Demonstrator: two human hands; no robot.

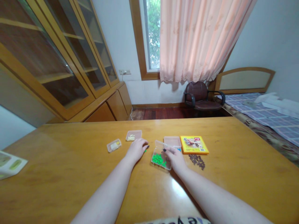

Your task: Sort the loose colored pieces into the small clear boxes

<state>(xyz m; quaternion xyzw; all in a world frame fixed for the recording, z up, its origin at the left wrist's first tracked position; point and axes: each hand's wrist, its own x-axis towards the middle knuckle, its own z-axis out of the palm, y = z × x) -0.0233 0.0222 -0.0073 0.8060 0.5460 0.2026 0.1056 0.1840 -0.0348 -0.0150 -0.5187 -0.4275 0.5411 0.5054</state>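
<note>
My right hand (174,158) grips the right side of a clear plastic box (168,168) whose hinged lid stands raised. Small bright green pieces (159,160) lie heaped inside it. To the left, my left hand (137,150) rests low over the table with its fingers closed together. A small green piece (145,151) shows at its fingertips, partly hidden by them. Just beyond that hand is an open clear box (137,133) with a few cream-coloured pieces (131,137) in it.
A smaller clear box (114,145) with pale contents lies at the left. Behind my right hand are another clear box (172,141) and a yellow package (194,145). Loose brown pieces (197,161) lie before the package on the wooden table (70,174). A white printed item (11,165) sits far left.
</note>
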